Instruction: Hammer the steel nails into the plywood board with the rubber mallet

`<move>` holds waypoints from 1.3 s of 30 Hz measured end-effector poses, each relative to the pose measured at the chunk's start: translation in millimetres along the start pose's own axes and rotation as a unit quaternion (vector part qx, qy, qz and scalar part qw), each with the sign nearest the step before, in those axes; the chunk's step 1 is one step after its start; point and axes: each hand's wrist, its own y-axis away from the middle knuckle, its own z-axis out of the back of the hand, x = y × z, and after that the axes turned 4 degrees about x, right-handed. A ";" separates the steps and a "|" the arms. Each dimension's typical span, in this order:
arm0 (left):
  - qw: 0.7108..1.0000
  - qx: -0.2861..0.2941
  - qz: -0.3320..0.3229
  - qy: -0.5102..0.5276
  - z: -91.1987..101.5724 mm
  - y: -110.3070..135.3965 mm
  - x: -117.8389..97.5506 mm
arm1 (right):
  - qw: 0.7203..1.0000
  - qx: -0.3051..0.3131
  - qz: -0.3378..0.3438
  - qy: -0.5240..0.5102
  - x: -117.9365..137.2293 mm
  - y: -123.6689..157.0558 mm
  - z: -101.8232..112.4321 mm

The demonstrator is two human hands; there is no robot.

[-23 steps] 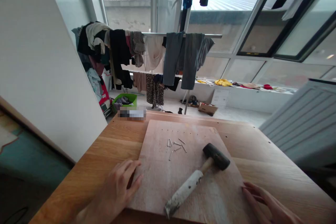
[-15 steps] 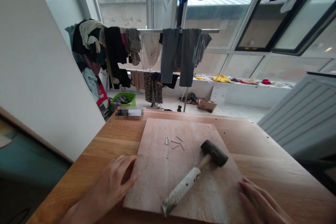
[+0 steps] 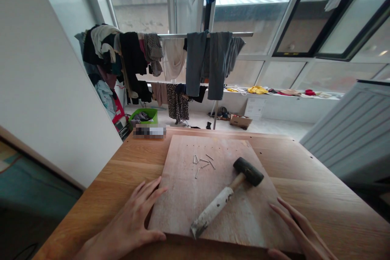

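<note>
Big windows [image 3: 250, 20] ahead, daylight flooding in. Clothes rack [image 3: 170, 61] loaded. White wall [image 3: 45, 89] left. Green basket [image 3: 144, 116] on pale floor [image 3: 274, 130].

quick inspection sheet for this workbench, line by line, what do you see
surface: wooden table, with a wooden board lying flat on it
job's things: mallet lying on the board, black head pointing away; loose nails scattered beyond it
clutter: green basket and cardboard box on the floor behind the table
hands: left hand spread on the board's left edge; right hand flat along its right edge; neither touches the mallet
cables: nothing seen
surroundings: drying rack hung with clothes, windows behind, white panel to the right
</note>
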 end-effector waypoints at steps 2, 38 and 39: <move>1.000 0.012 0.001 -0.007 6.5 -11.4 -5.4 | 1.000 0.007 -0.012 -0.008 -0.8 -5.2 1.2; 0.932 0.007 -0.339 0.131 -21.1 -232.5 -136.0 | 0.885 0.054 -0.232 -0.401 43.3 -203.7 28.6; 0.934 -0.009 -0.330 0.134 -20.2 -233.1 -136.0 | 0.901 0.048 -0.228 -0.367 40.5 -207.6 28.1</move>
